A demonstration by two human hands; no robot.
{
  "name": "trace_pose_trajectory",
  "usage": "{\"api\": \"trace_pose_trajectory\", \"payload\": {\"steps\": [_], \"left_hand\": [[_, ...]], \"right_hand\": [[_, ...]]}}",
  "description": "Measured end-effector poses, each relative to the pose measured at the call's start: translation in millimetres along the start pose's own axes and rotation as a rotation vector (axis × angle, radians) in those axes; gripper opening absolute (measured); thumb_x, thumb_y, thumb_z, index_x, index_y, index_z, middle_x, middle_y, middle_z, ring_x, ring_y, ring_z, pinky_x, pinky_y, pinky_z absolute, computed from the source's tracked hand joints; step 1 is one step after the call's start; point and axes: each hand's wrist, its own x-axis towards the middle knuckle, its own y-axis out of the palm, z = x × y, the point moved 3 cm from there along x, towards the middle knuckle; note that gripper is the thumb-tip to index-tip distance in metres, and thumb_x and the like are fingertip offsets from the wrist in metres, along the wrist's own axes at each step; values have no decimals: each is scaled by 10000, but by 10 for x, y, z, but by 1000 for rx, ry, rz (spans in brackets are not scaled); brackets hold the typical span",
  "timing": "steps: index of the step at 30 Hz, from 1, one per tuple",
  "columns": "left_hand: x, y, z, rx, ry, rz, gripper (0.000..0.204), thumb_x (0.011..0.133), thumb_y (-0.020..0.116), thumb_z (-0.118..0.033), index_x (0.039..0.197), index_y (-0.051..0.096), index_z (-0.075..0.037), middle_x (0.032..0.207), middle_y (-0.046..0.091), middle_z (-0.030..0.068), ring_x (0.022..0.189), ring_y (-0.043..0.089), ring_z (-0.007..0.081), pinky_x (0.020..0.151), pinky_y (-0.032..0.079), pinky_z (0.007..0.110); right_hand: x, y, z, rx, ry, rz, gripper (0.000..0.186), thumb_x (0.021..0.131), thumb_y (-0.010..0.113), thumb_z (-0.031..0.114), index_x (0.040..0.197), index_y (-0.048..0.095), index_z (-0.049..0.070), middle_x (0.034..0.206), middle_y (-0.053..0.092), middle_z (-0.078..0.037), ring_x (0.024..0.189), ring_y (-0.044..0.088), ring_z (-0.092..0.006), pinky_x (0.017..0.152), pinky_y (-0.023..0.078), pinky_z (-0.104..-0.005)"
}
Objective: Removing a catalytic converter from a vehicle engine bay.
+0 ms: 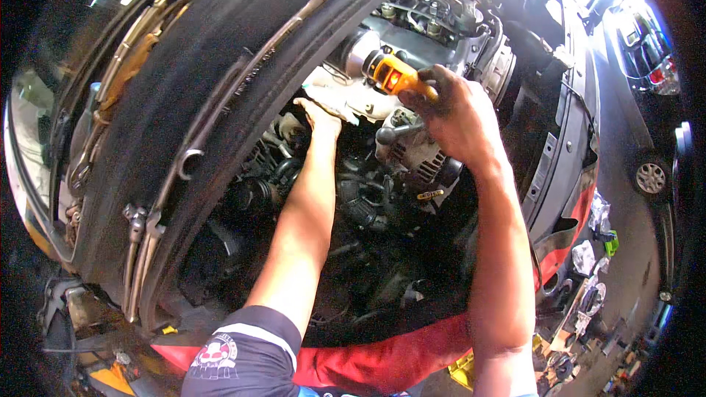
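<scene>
My right hand (463, 117) is closed around the handle of a yellow-orange flashlight (393, 76) with a black collar and a round head. The flashlight's head points left over the engine, and the metal below it is brightly lit. Deeper in the engine bay, my left hand (321, 116) is closed on a white rag (329, 93), its fingertips partly hidden by it. The rag lies against a pale, overexposed engine part (371, 101). Just below the flashlight sits the alternator (419, 154), with a yellow-handled dipstick or tag (431, 195) beneath it.
Several wrenches (254, 66) lie along the dark cowl on the left, with a ratchet (135, 228) nearer me. A red cover (382, 353) drapes the near edge. Loose parts (581, 294) litter the floor at right; a dark car (647, 51) stands beyond.
</scene>
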Motion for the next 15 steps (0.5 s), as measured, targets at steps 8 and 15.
{"api": "trace_pose_trajectory", "payload": {"steps": [8,15], "left_hand": [[326,149,-493,340,-11,245,615,978,528,-594,1333,532,-91,1254,621,105,1145,614,262,977,527,440],[624,313,-1085,408,36,423,415,932,667,-515,1111,598,-148,889,621,0,758,626,125,648,549,298]], "right_hand": [[50,-22,219,132,-79,-72,436,895,739,377,1139,664,24,886,711,-230,797,716,-360,717,539,-430],[83,-100,408,104,-157,-113,457,892,740,390,1167,661,33,865,711,-221,743,716,-326,695,536,-416]]}}
